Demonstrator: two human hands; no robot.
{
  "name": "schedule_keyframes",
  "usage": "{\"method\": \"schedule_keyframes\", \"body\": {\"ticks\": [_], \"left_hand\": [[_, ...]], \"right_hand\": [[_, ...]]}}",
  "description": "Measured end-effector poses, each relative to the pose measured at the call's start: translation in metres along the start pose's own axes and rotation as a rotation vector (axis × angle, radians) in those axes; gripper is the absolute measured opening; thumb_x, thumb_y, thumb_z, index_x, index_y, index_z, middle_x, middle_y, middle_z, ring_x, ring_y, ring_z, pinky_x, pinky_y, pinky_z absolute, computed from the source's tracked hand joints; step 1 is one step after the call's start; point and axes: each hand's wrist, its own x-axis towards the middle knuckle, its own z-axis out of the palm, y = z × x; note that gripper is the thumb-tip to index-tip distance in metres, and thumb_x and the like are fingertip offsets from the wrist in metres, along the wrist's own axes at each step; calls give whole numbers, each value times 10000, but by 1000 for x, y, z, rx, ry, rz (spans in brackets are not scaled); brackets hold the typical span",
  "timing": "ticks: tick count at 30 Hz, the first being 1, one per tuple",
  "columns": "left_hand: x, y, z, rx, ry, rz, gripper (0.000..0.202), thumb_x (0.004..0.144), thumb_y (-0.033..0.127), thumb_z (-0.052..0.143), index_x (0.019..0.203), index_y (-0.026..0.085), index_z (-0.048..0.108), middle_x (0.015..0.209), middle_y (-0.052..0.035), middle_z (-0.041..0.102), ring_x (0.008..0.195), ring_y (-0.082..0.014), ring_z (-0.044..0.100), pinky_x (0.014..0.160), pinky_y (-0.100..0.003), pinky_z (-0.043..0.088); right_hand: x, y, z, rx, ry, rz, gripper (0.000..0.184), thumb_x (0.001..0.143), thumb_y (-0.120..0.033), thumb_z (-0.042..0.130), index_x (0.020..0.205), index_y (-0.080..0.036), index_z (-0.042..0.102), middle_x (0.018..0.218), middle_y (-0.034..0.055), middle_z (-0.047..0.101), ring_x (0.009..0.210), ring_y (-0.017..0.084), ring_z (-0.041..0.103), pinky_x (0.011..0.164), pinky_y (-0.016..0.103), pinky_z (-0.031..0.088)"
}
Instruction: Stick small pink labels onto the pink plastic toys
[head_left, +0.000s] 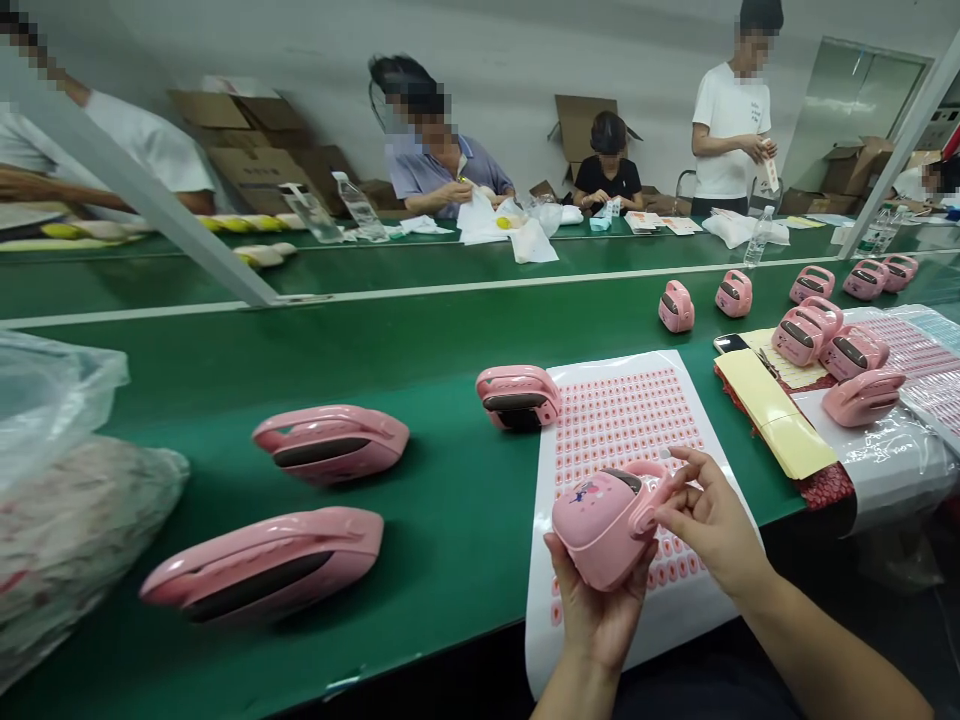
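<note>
My left hand [600, 610] is closed around the bottom of a small pink speaker [596, 530] with a carrying handle, a dark top panel and a printed picture on its front. The thumb and fingers of my right hand [697, 510] are bent together at the side of that handle, touching it; any small item between the fingertips is too small to make out. Beneath both hands lies a white sheet of stickers [615, 400] with rows of small red and pink marks. Another pink speaker [517, 397] stands at the sheet's upper left corner.
Two pink speakers [330, 443] [270, 565] sit on the green table [442, 560] to the left, near a plastic bag [82, 540]. Several more speakers [806, 330], yellow paper [780, 415] and sheets stand at right. Across the rail, several people work among bottles and boxes.
</note>
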Motion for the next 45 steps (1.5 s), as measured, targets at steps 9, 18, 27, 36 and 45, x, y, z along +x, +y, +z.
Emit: {"method": "schedule_keyframes", "body": {"ticks": [9,18,27,36,45], "left_hand": [[0,-3,2,-24,-83,3,478,933,491,396,1300,210,521,1348,-56,551,1216,-151,518,1022,-251,379],[1,-3,5,-26,-140,10,509,936,520,352,1315,215,502,1387,-58,512,1249,-130,480,1041,-222,330],[-3,-3,1,-53,-62,43,494,941,511,311,1286,232,530,1335,-80,565,1243,-158,492,1068,-266,304],[-12,3,-9,-59,-6,-11,550,922,551,318,1321,217,496,1392,-71,508,1292,-168,430,1075,-245,282],[-9,1,0,-69,-33,-25,537,918,556,348,1330,240,483,1387,-68,516,1284,-140,438,1036,-209,322]], "right_hand": [[-5,-3,13,0,36,-55,455,653,-222,743,1046,-273,521,801,-61,506,640,102,645,676,276,576],[-5,8,9,-60,-32,-83,442,720,-207,696,1103,-271,483,856,-38,540,696,113,650,679,266,552],[-9,19,16,-397,104,-334,346,810,-185,582,1133,-259,486,790,-11,602,657,133,640,593,269,526],[-24,9,7,-918,-66,-828,589,916,-66,401,1437,-286,235,1132,93,675,1017,239,665,831,411,582],[-7,11,12,-766,19,-523,645,890,-271,519,1445,-231,193,1408,167,413,1305,296,415,1036,543,388]]}}
